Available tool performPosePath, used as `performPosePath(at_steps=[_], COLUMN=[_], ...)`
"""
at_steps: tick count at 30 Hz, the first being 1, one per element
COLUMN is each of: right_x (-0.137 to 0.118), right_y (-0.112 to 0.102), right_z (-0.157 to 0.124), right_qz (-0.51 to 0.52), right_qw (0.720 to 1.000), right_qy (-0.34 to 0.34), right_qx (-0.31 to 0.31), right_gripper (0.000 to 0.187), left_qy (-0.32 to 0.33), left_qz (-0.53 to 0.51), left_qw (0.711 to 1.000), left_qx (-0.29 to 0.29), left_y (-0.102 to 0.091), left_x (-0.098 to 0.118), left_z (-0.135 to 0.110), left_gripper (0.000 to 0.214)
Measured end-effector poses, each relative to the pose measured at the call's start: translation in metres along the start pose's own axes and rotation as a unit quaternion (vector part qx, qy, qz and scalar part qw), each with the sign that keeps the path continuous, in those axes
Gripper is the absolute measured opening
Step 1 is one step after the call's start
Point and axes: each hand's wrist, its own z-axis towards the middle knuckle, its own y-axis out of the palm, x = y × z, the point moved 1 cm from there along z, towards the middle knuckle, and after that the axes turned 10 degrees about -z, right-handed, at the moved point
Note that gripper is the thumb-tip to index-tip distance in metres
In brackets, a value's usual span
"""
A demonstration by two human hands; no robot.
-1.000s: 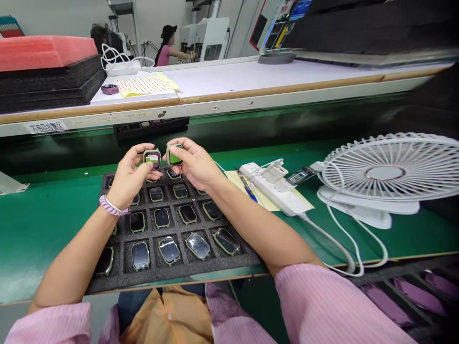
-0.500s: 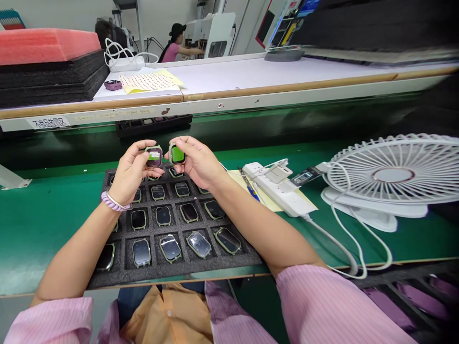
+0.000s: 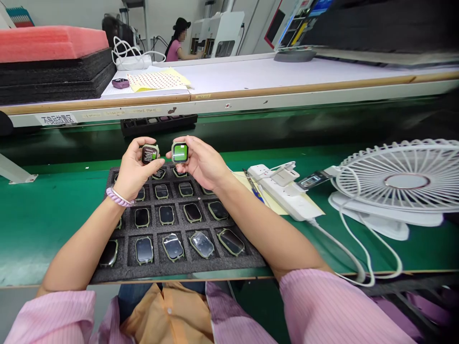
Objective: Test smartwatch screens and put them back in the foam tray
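Observation:
My left hand (image 3: 135,169) pinches a small green-cased watch body (image 3: 149,154) whose screen is mostly dark. Close beside it, my right hand (image 3: 201,162) grips a second watch body (image 3: 180,152) with a lit green screen. Both are held face up above the far end of a black foam tray (image 3: 168,274). The tray's pockets hold several more watch bodies (image 3: 172,246) with dark screens, some under clear film.
The tray lies on a green belt (image 3: 43,215). To the right lie a white power strip (image 3: 287,198) with cables, a yellow sheet with a pen (image 3: 254,191) and a white fan (image 3: 398,181). Another tray (image 3: 158,123) sits beyond. A person (image 3: 177,45) works far off behind a white bench.
The left watch's screen went from a lit label display to mostly dark, and my left thumb shifted on it. The right watch stays lit green. The camera drifted slightly.

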Motion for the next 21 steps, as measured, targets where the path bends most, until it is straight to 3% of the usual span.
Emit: performPosePath(at_steps=[3, 6, 12, 16, 21], right_x=[-0.001, -0.004, -0.008, -0.003, 0.016], right_y=[-0.002, -0.008, -0.036, -0.066, -0.111], right_z=[-0.001, -0.004, -0.026, -0.052, -0.071], right_qz=[-0.01, -0.03, -0.084, -0.153, -0.254], right_qw=[1.0, 0.999, 0.995, 0.985, 0.963], right_qy=[-0.002, -0.007, 0.028, 0.072, 0.072], right_qx=[-0.02, -0.039, -0.038, -0.017, 0.042], right_gripper=[0.049, 0.067, 0.08, 0.077, 0.073], left_qy=[-0.008, -0.021, -0.032, -0.06, -0.129], left_qz=[-0.001, -0.004, -0.009, 0.034, 0.232], left_qw=[1.0, 1.0, 0.999, 0.998, 0.964], left_qx=[-0.004, -0.002, 0.018, 0.014, -0.03], left_y=[-0.001, -0.001, -0.01, -0.038, -0.091], left_x=[-0.003, -0.004, 0.003, 0.016, 0.015], left_z=[0.0, 0.001, 0.01, 0.015, -0.011], left_gripper=[0.062, 0.066, 0.064, 0.062, 0.061])
